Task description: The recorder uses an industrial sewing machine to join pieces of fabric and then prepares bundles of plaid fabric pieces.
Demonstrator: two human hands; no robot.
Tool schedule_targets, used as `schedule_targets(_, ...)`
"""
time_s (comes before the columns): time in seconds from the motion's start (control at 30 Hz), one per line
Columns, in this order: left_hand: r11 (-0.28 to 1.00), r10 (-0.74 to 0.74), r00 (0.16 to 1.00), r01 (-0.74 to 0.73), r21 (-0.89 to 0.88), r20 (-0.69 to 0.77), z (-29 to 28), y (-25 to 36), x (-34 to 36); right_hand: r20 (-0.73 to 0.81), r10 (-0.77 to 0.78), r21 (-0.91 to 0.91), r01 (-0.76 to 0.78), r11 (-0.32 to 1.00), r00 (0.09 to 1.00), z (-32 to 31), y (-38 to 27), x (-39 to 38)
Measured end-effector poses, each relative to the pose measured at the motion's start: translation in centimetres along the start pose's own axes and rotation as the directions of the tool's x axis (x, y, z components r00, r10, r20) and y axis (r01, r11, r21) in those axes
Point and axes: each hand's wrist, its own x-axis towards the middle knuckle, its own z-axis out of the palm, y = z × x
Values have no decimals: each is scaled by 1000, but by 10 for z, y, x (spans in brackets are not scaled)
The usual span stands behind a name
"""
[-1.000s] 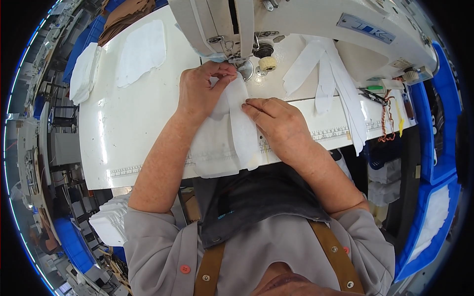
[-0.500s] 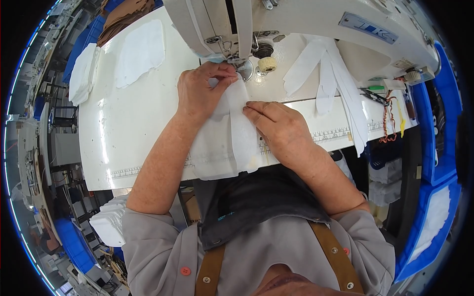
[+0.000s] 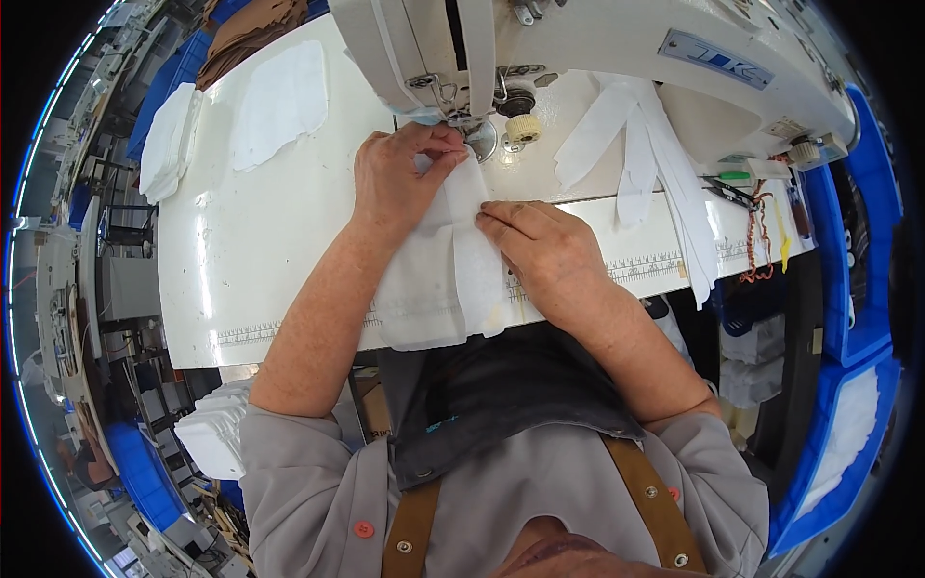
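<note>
White cloth point(image 3: 475, 275) is pinched by left hand point(image 3: 400, 181), steadied by right hand point(image 3: 551, 247), fingers together, pinch unclear; alignment seems underway, straight feeding needed.

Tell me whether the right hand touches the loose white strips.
No, the right hand has its fingertips at the right edge of the cloth, and the strips lie apart, farther right.

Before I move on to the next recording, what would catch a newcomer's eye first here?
Probably the white sewing machine looming at top centre, with the left hand pinching white fabric close by its needle area. The right hand rests its fingertips on that fabric's right side. Further right, white strips fan out, one hanging past the table's front edge, and bright blue bins line the far right.
</note>
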Motion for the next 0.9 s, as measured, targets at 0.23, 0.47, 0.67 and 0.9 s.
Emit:
schedule_targets(0.23,999,-47,999,47,1,2,-3,7,-1,6,-5,-59,5,998,1000,0,1,4)
schedule_targets(0.47,942,215,959,-254,222,183,-21,23,-17,47,-29,-136,35,990,998,-4,1,10)
schedule_targets(0.67,952,196,956,-239,190,219,-24,20,-24,61,-57,-188,68,980,996,-2,7,21)
schedule_targets(0.9,966,184,966,-211,147,182,-21,8,-15,35,-27,-204,33,978,999,6,10,26)
